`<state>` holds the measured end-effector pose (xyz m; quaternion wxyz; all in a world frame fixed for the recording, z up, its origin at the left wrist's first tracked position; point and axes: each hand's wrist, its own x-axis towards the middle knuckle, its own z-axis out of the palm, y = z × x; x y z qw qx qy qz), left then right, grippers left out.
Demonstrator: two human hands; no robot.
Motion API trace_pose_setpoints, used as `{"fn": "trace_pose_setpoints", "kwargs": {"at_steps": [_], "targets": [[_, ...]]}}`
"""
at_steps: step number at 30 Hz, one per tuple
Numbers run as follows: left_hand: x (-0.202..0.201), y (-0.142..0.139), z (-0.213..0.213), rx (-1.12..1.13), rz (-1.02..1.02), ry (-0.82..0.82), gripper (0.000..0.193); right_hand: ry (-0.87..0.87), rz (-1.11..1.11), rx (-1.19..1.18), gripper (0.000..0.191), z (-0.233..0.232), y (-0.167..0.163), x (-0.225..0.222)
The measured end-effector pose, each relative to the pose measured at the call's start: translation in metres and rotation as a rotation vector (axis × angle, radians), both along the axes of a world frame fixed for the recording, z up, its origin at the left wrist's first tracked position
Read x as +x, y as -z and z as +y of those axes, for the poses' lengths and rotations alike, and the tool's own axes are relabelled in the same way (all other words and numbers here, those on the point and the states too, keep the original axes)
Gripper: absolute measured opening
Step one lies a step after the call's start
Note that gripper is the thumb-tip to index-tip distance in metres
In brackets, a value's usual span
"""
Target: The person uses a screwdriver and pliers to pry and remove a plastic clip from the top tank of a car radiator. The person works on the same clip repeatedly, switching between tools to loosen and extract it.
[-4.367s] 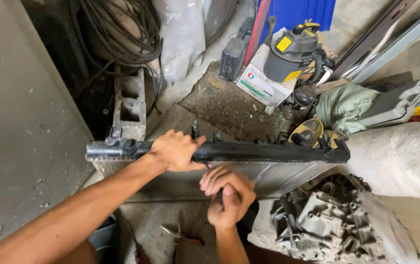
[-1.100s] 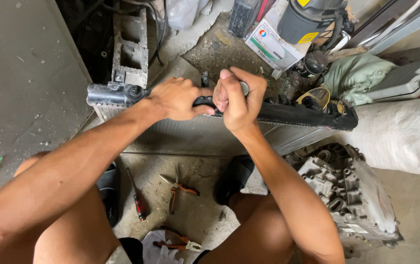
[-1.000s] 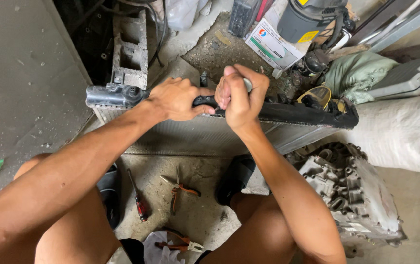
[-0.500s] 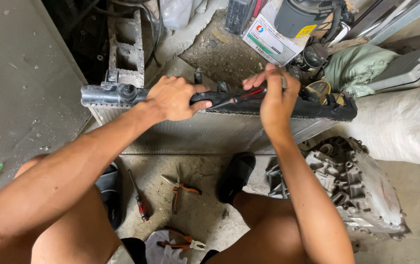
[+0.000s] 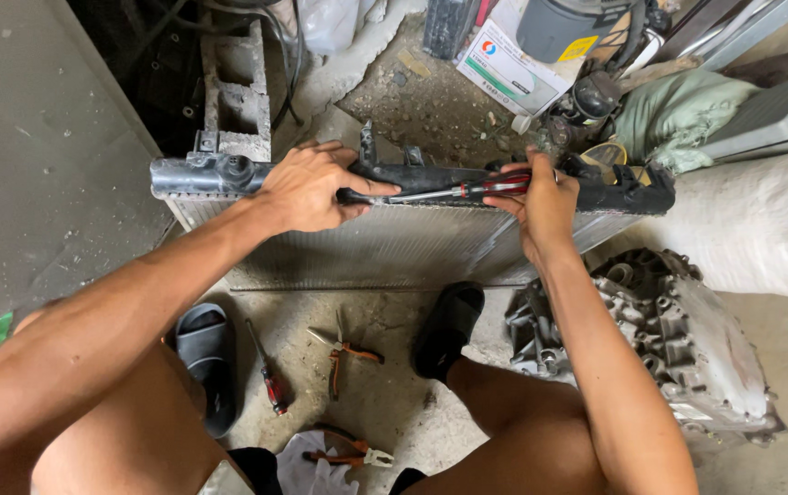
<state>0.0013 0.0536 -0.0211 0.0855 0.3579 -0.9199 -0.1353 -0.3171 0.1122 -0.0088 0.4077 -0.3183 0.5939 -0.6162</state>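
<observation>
A: Where does the radiator (image 5: 385, 243) stand?

B: Upright on its long edge on the concrete floor (image 5: 394, 403), between the person's feet, its black top tank (image 5: 431, 179) uppermost. The left hand (image 5: 307, 188) is clamped over the tank near its grey end pipe (image 5: 197, 176); the right hand (image 5: 541, 197) grips a red-handled screwdriver (image 5: 454, 191), laid almost flat along the tank with the tip pointing at the left hand's fingers.

A: So the risk is a slip?

B: Likely. If the blade jumps out of the seam under a push, it would run straight toward the left thumb. Prying hard could also crack the plastic tank or bend the thin fins below it.

A: Anything else?

B: The radiator is steadied only by that one hand; a strong sideways lever could tip it toward the metal housing (image 5: 678, 339) at the right. Loose pliers (image 5: 344, 353) and a second screwdriver (image 5: 268, 371) lie by the sandals (image 5: 206, 362), easy to tread on.
</observation>
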Motion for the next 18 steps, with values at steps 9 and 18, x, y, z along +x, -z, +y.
{"fn": "trace_pose_setpoints", "kwargs": {"at_steps": [9, 18], "targets": [[-0.002, 0.01, -0.002, -0.126, 0.048, 0.002, 0.047, -0.436, -0.074, -0.014, 0.022, 0.019, -0.012, -0.011], [-0.007, 0.023, -0.005, -0.189, 0.046, 0.024, 0.039, -0.527, 0.029, 0.02, 0.024, 0.029, -0.033, -0.006]]}}
